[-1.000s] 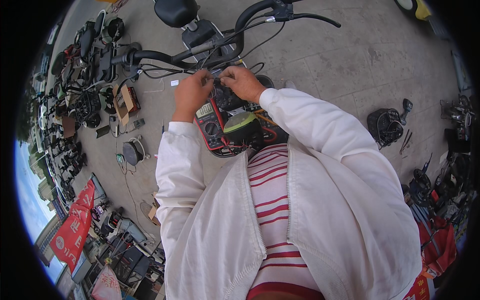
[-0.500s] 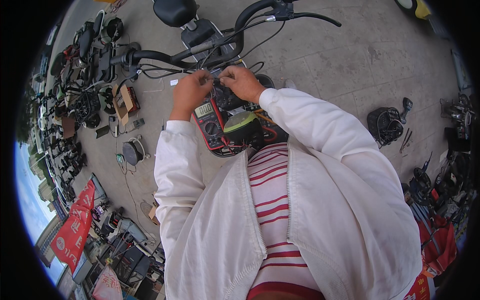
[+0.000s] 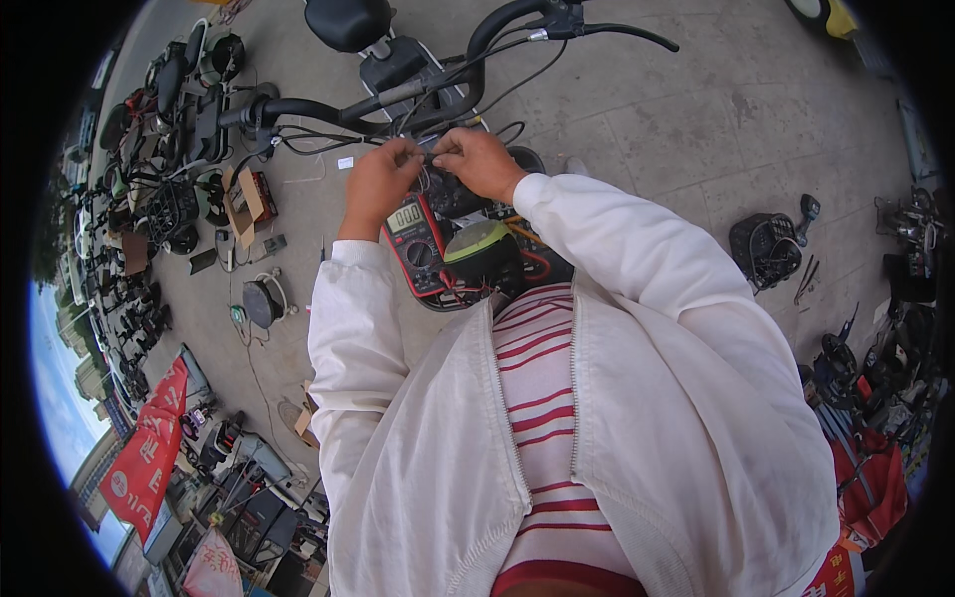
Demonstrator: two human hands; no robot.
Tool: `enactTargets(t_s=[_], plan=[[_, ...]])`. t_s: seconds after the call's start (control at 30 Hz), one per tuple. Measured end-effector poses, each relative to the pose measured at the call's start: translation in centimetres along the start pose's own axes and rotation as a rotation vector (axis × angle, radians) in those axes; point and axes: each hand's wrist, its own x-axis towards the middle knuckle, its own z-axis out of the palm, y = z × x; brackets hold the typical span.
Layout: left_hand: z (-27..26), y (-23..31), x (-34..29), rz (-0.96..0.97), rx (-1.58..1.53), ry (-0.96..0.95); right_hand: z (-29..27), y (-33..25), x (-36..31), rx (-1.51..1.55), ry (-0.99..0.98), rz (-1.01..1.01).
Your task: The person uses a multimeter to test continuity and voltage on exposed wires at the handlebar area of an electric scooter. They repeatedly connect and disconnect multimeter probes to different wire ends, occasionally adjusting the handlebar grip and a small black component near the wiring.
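Observation:
Below the black handlebar [image 3: 343, 117] of an electric bike, my left hand [image 3: 384, 179] and my right hand [image 3: 482, 162] are close together with fingers pinched. A small dark piece of wiring [image 3: 430, 159] is between their fingertips; its exact kind is too small to tell. Thin wires hang just under it. A red and black multimeter [image 3: 418, 249] with a lit display lies tilted right below my left hand. Beside it sits a round black thing with a lime-green top [image 3: 477, 244], with red leads near it.
The bike's black seat [image 3: 348, 25] is at the top. An open cardboard box [image 3: 249, 204] and a round stool-like thing [image 3: 265, 301] stand on the left pavement, before a row of parked bikes. A black basket [image 3: 766, 249] lies to the right, near piled parts.
Almost nothing differs. My right hand has shifted very slightly up and left, and both hands keep their pinch at the same spot.

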Motion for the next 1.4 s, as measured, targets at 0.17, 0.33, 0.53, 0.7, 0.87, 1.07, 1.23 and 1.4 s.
enactTargets(t_s=[0.17,0.33,0.53,0.7,0.87,1.07,1.23,1.4], plan=[[0.5,-0.4,-0.2,0.080,0.155,0.093,0.2,-0.6,-0.2,-0.083,0.039,-0.044],[0.6,-0.1,-0.3,0.032,0.175,0.083,0.5,-0.6,-0.2,-0.096,0.060,-0.048],[0.8,-0.3,-0.4,0.059,0.167,0.113,0.7,-0.7,-0.1,-0.109,0.059,-0.064],[1.4,-1.3,-0.6,0.047,-0.034,0.120,-1.3,-1.1,0.9,-0.095,-0.117,-0.084],[1.8,-0.4,-1.8,-0.029,-0.299,0.097,-4.4,-0.9,0.6,-0.249,-0.042,-0.044],[3.1,-0.3,-3.6,-0.070,-0.711,0.247,-3.6,0.8,-0.7,-0.321,-0.080,-0.078],[6.7,-2.7,-5.2,-0.250,-0.988,0.569,-1.8,1.6,-0.7,-0.353,-0.087,-0.179],[9.0,-3.2,-6.5,-0.378,-0.794,0.404,-1.2,2.0,-0.2,-0.325,-0.102,-0.115]])
